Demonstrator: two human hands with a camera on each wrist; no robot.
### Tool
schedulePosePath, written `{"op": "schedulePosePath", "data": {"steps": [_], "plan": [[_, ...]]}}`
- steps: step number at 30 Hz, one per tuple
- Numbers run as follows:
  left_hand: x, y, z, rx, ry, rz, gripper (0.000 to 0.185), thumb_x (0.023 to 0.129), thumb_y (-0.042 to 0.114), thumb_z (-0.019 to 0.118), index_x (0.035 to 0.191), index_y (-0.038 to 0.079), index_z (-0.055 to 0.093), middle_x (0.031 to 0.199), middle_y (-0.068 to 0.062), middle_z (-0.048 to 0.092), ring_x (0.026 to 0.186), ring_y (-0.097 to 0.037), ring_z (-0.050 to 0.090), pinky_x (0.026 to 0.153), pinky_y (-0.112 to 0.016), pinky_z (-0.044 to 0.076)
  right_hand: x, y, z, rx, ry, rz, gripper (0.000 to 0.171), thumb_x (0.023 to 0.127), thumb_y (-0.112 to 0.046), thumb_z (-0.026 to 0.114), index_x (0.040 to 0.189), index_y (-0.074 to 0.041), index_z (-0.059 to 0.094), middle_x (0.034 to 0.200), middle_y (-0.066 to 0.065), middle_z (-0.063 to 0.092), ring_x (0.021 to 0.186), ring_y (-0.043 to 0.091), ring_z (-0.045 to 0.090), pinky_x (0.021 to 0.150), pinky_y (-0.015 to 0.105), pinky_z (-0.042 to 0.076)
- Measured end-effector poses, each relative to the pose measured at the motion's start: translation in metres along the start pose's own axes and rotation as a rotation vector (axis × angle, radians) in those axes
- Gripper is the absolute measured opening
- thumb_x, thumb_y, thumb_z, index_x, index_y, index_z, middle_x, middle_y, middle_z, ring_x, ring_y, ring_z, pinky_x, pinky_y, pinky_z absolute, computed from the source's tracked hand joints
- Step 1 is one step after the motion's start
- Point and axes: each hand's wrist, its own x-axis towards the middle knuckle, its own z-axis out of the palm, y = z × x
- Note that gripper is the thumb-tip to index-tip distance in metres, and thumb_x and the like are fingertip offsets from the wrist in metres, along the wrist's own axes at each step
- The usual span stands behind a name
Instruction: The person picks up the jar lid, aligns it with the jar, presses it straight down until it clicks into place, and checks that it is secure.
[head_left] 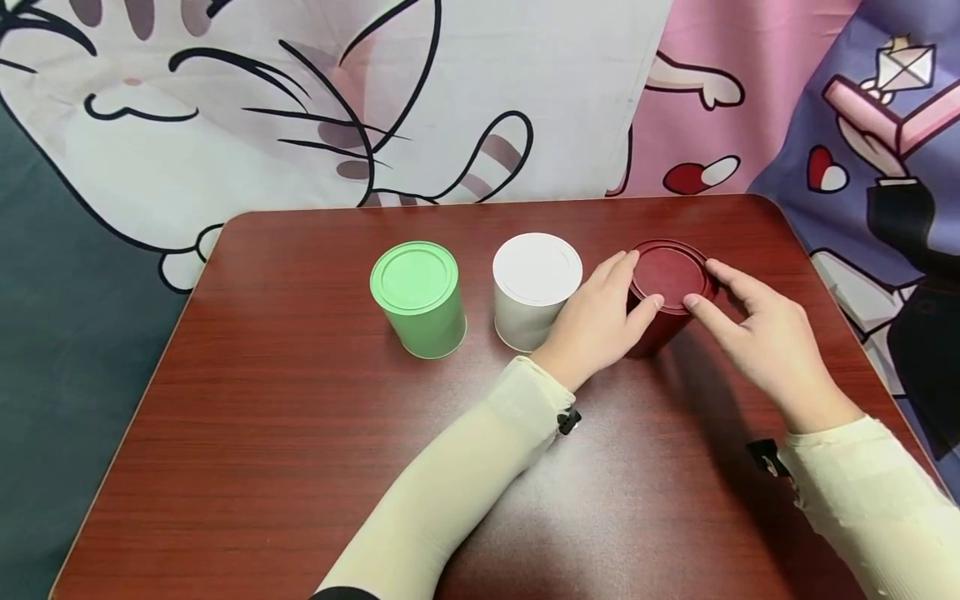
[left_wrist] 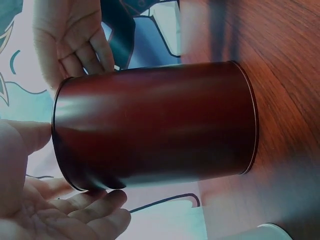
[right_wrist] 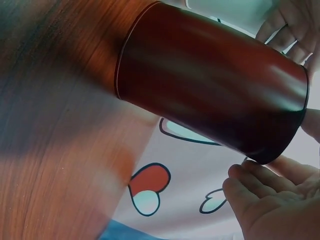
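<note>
Nearest the cam: two cream sleeves coming in from bottom edge over the wood table (head_left: pixel 262 433), dark red-brown grain, rounded corners. L hand (head_left: pixel 596 321) sits on left side of the red tin (head_left: pixel 666 287), thumb tip on the lid rim, fingers curved round the top edge; wrist view shows thumb at the rim and the other fingers (left_wrist: pixel 90 210) just off the wall, so light contact at the lid, not a full clamp. R hand (head_left: pixel 765 333) on the tin's right side, thumb and forefinger touching the lid rim, rest of fingers loosely extended; R wrist view has the palm and fingers (right_wrist: pixel 260 200) close to the top edge, tight grip can't be confirmed. Red tin stands upright on the table, right-centre, lid on, rightmost in a row of three. White tin (head_left: pixel 534 287) just beside it on the left, L hand between/over the gap. Green tin (head_left: pixel 418 296) further left, small gap from white, both upright w/ lids. Behind the table: cartoon-print cloth (head_left: pixel 375 100), cat drawing, pink and purple panels to the right.
</note>
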Motion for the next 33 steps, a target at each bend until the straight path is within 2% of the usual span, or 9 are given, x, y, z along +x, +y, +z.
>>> {"op": "schedulePosePath", "data": {"steps": [5, 9, 12, 15, 19, 23, 26, 30, 33], "plan": [[-0.005, -0.003, 0.0, -0.004, -0.006, 0.035, 0.072, 0.099, 0.045, 0.058, 0.156, 0.008, 0.032, 0.155, -0.006, 0.042, 0.142, -0.013, 0.04, 0.116, -0.022, 0.031, -0.005, 0.004, 0.0, 0.018, -0.086, 0.003, 0.067, 0.1, -0.042, 0.058, 0.158, -0.016, 0.034, 0.155, 0.02, 0.039, 0.138, 0.048, 0.039, 0.107, 0.069, 0.03], [-0.01, -0.007, -0.003, 0.004, -0.063, 0.064, 0.079, 0.098, 0.049, 0.057, 0.159, 0.01, 0.026, 0.158, -0.004, 0.038, 0.145, -0.012, 0.035, 0.117, -0.022, 0.028, -0.012, 0.006, 0.001, 0.025, -0.137, -0.017, 0.075, 0.101, -0.041, 0.056, 0.162, -0.017, 0.019, 0.162, 0.018, 0.027, 0.144, 0.046, 0.031, 0.112, 0.068, 0.023], [-0.015, -0.01, -0.007, 0.0, -0.1, 0.093, 0.079, 0.098, 0.049, 0.058, 0.159, 0.011, 0.024, 0.158, -0.003, 0.037, 0.145, -0.01, 0.034, 0.117, -0.02, 0.026, -0.019, 0.007, 0.002, 0.03, -0.138, -0.055, 0.079, 0.1, -0.037, 0.059, 0.162, -0.014, 0.015, 0.164, 0.018, 0.023, 0.148, 0.042, 0.025, 0.117, 0.063, 0.018], [-0.02, -0.013, -0.011, -0.002, -0.117, 0.133, 0.079, 0.099, 0.048, 0.059, 0.159, 0.01, 0.024, 0.159, -0.003, 0.037, 0.145, -0.01, 0.035, 0.117, -0.02, 0.025, -0.027, 0.007, 0.003, 0.027, -0.134, -0.085, 0.081, 0.099, -0.035, 0.061, 0.162, -0.011, 0.016, 0.166, 0.016, 0.017, 0.151, 0.038, 0.018, 0.12, 0.061, 0.013], [-0.028, -0.016, -0.017, 0.014, -0.128, 0.18, 0.08, 0.099, 0.047, 0.059, 0.159, 0.008, 0.025, 0.16, -0.005, 0.036, 0.146, -0.011, 0.034, 0.117, -0.021, 0.026, -0.039, 0.006, 0.006, 0.011, -0.132, -0.106, 0.08, 0.099, -0.034, 0.063, 0.161, -0.011, 0.019, 0.168, 0.011, 0.008, 0.153, 0.037, 0.01, 0.119, 0.064, 0.009], [-0.038, -0.019, -0.024, 0.094, -0.126, 0.206, 0.08, 0.098, 0.048, 0.06, 0.159, 0.009, 0.026, 0.159, -0.004, 0.038, 0.145, -0.011, 0.035, 0.114, -0.025, 0.036, -0.049, 0.003, 0.011, -0.011, -0.122, -0.143, 0.084, 0.096, -0.035, 0.067, 0.161, -0.013, 0.02, 0.168, 0.006, 0.006, 0.153, 0.038, 0.01, 0.119, 0.065, 0.01], [-0.047, -0.02, -0.029, 0.188, -0.135, 0.217, 0.082, 0.097, 0.053, 0.06, 0.159, 0.01, 0.028, 0.159, -0.005, 0.038, 0.145, -0.013, 0.035, 0.113, -0.028, 0.038, -0.055, 0.002, 0.014, -0.051, -0.099, -0.217, 0.084, 0.094, -0.037, 0.07, 0.16, -0.009, 0.025, 0.168, 0.011, 0.01, 0.152, 0.04, 0.012, 0.121, 0.061, 0.008], [-0.059, -0.023, -0.034, 0.285, -0.157, 0.254, 0.082, 0.095, 0.058, 0.059, 0.158, 0.011, 0.033, 0.16, -0.009, 0.036, 0.147, -0.02, 0.034, 0.118, -0.031, 0.031, -0.062, 0.001, 0.018, -0.115, -0.059, -0.319, 0.084, 0.09, -0.042, 0.073, 0.155, -0.005, 0.036, 0.165, 0.018, 0.017, 0.151, 0.041, 0.016, 0.122, 0.058, 0.006], [-0.066, -0.027, -0.036, 0.292, -0.159, 0.284, 0.082, 0.095, 0.059, 0.058, 0.157, 0.01, 0.035, 0.161, -0.011, 0.033, 0.149, -0.021, 0.03, 0.121, -0.033, 0.026, -0.068, -0.001, 0.021, -0.144, -0.048, -0.353, 0.086, 0.087, -0.047, 0.074, 0.154, -0.007, 0.039, 0.165, 0.017, 0.019, 0.151, 0.041, 0.017, 0.121, 0.06, 0.007]]}}
